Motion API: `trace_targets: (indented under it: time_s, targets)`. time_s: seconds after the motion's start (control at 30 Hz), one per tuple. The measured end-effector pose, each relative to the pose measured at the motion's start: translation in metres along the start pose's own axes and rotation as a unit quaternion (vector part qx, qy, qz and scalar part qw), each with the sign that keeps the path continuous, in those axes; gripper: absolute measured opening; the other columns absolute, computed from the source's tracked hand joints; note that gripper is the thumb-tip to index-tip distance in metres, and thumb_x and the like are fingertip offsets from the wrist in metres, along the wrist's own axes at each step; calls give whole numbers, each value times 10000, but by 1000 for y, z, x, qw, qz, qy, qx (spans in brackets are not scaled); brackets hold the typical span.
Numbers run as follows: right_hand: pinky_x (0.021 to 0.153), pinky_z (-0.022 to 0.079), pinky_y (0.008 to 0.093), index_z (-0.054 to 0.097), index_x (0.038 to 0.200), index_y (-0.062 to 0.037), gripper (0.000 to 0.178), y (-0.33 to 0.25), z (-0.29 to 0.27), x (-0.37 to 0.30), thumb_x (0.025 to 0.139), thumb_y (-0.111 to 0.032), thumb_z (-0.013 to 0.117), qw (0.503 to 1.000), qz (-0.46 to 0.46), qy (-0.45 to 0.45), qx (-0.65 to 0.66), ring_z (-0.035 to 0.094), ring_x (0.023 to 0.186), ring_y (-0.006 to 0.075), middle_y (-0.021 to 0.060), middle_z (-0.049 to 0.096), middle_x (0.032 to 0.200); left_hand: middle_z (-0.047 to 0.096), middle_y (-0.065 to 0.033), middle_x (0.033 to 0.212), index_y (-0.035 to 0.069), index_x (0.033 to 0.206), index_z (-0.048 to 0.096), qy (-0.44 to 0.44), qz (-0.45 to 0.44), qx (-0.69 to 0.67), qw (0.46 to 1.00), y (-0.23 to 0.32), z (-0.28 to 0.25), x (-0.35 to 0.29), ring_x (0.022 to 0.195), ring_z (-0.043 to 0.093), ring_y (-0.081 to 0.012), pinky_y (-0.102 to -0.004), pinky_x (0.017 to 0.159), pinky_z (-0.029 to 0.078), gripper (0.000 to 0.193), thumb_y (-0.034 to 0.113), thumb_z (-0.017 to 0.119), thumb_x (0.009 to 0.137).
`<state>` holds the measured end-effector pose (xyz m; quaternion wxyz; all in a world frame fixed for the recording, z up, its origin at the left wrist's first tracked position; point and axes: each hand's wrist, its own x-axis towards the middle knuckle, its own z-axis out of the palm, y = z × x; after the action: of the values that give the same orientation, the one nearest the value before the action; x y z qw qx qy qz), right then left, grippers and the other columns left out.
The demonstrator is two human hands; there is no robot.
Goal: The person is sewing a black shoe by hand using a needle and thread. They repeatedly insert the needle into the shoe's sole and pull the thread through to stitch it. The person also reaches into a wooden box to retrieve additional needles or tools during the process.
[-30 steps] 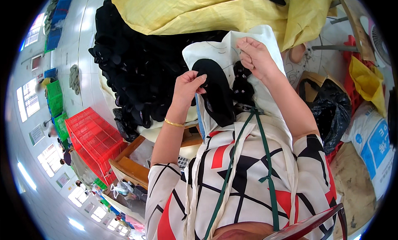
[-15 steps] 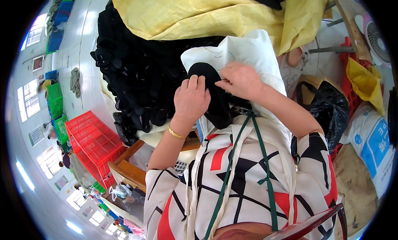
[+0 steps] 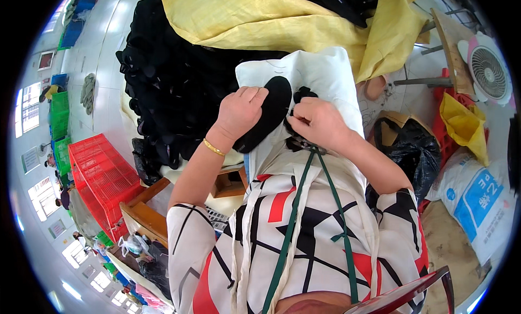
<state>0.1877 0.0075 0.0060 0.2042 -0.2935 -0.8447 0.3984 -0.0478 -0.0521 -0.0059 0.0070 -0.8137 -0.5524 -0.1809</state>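
A long black insole-shaped piece (image 3: 277, 99) with a rounded end is gripped along its left edge by my left hand (image 3: 239, 112), fingers closed over it. It tilts above a white cloth (image 3: 334, 70) spread across my lap. My right hand (image 3: 320, 120) is apart from the piece, to its right, with fingers curled in a pinch. Small dark scraps (image 3: 304, 93) lie on the cloth and show around these fingers; what they hold is hidden. Left of my hands is a big heap of similar black pieces (image 3: 168, 80).
Yellow sheeting (image 3: 260, 18) covers the heap's far side. A red crate (image 3: 103, 178) and a wooden drawer (image 3: 144, 211) stand at left. To the right are a black plastic bag (image 3: 415, 156), a white-and-blue sack (image 3: 477, 194) and a fan (image 3: 488, 72).
My left hand has moved slightly left with the black piece, now turned to slant up to the right. My right hand has come away from its edge, and dark scraps show beside it.
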Motion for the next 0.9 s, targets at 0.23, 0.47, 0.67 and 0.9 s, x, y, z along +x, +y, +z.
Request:
trace_targets:
  time_s: [0.23, 0.47, 0.67, 0.9]
  targets:
    - [605, 503, 379, 634, 778, -47, 142, 39, -15, -1, 832, -166, 690, 982, 5, 66, -177, 619, 724, 276, 111, 606, 754, 622, -81, 888, 88, 1013, 638, -103, -74, -148, 981, 38, 32, -8, 819, 636, -286, -386, 663, 539, 322, 34, 647, 695]
    - [830, 469, 256, 599, 1092, -19, 136, 34, 56, 1, 1014, -112, 538, 835, 214, 110, 496, 589, 834, 144, 21, 601, 898, 605, -101, 895, 74, 973, 632, -53, -183, -256, 948, 54, 61, -16, 833, 632, -322, -408, 693, 532, 233, 73, 655, 742]
    - [791, 425, 224, 543, 1000, -68, 84, 23, 54, -7, 1031, -82, 467, 665, 306, 154, 663, 486, 783, 86, -3, 536, 892, 616, -90, 902, 82, 979, 630, -94, -181, -219, 954, 59, 68, -19, 821, 635, -317, -419, 670, 523, 198, 94, 637, 782]
    - [831, 439, 239, 557, 1040, -34, 61, 33, 42, -38, 1003, -21, 510, 899, 176, 18, 402, 510, 854, 94, 5, 546, 958, 612, -96, 882, 89, 1062, 618, -116, -125, -283, 944, 55, 80, -11, 796, 622, -328, -412, 653, 511, 308, 66, 666, 758]
